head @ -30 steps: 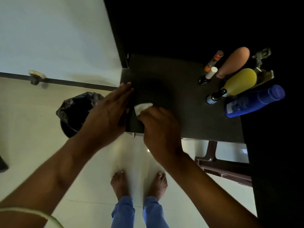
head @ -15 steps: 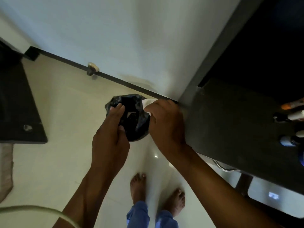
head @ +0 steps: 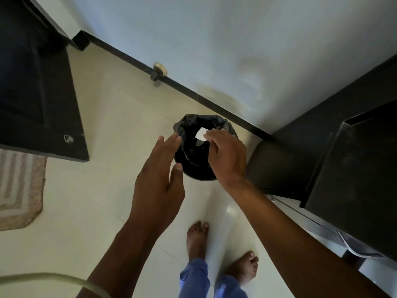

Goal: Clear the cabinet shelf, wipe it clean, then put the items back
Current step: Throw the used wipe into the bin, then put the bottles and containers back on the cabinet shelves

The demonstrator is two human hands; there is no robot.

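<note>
One tissue [head: 201, 133] pinched in right hand [head: 227, 157] fingers over one bin [head: 193, 151]; left hand [head: 159, 179] fingers spread.

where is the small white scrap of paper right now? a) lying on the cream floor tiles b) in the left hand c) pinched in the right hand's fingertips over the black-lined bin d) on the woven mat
c: the small white scrap of paper sits at the right hand fingertips, above the black-lined bin; the left hand is open and empty beside it.

Bin [head: 198, 168] on floor [head: 96, 201] between rug [head: 19, 190] at left and cabinet [head: 343, 158] at right
</note>
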